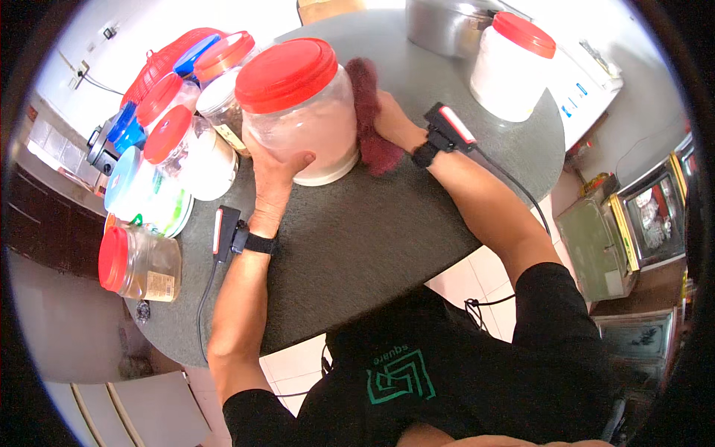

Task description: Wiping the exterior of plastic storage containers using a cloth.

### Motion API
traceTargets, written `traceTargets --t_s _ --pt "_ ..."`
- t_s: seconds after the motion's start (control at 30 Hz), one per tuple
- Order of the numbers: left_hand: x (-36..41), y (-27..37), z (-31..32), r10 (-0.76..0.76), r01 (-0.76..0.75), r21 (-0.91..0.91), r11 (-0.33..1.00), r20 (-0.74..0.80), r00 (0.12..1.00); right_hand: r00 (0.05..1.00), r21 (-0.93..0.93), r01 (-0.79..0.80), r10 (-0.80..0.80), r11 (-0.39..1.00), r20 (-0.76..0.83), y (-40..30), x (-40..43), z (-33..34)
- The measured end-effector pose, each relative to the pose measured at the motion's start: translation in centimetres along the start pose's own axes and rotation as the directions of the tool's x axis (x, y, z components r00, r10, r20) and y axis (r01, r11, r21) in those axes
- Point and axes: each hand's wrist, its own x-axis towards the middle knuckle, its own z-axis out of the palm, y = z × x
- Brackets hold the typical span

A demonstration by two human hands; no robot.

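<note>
A large clear plastic jar (321, 125) with a red screw lid (286, 75) stands upright on the grey table, a pale powdery content showing through its wall. My left hand (273, 173) grips the jar low on its near left side, thumb spread across the front. On the jar's right side, my right hand (394, 123) holds a dark red cloth (371, 112) against the wall. The right fingers are mostly hidden behind the cloth. Directly left of the big jar is a smaller jar with a white lid (222, 100).
Several lidded jars and tubs, including a red-lidded jar (192, 151) and a blue-lidded tub (145, 193), crowd the left of the round table (357, 246). A jar lies sideways (151, 271) near the left edge. At right stand a white-filled jar (508, 72) and a metal pot (447, 28).
</note>
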Motion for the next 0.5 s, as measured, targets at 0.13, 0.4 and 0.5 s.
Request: traceTargets --t_s 0.13,0.4,0.5 --pt "-0.6 1.3 0.7 0.018 -0.012 0.107 0.994 -0.057 0.998 0.995 -0.476 0.033 0.014 0.879 0.095 -0.2 0.5 -0.7" --pt "-1.1 1.5 1.7 0.082 -0.071 0.163 0.984 -0.06 0.995 0.994 0.184 -0.093 0.102 0.979 -0.039 -0.7 0.2 -0.5" --pt "-0.9 -0.5 0.2 0.042 -0.043 0.085 0.995 0.014 0.999 0.999 0.372 0.024 -0.031 0.928 0.014 -5.8 3.0 -1.5"
